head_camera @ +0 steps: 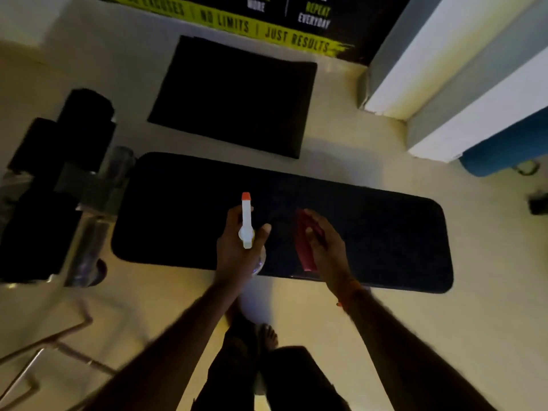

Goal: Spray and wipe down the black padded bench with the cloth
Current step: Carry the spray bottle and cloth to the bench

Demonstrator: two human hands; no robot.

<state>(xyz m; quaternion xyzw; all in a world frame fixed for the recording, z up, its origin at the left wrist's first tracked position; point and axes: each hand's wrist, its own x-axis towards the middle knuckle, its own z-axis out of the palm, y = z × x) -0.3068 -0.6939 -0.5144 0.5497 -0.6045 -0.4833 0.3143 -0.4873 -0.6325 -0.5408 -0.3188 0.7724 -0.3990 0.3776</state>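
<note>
The black padded bench (385,238) lies lengthwise across the middle of the view. My left hand (234,250) is closed round a clear spray bottle (246,221) with a white head and an orange nozzle tip, held over the bench's middle with the nozzle pointing away from me. Just to its right, my right hand (326,247) grips a folded red cloth (305,244) above the near half of the pad. Whether the cloth touches the pad is unclear.
A black floor mat (237,96) lies beyond the bench. Black foam rollers and a chrome frame (59,161) join the bench's left end. A metal frame (44,351) stands at lower left. A white-and-grey column (444,69) and a blue roll (504,149) are at right. My legs and feet (267,351) stand close to the bench.
</note>
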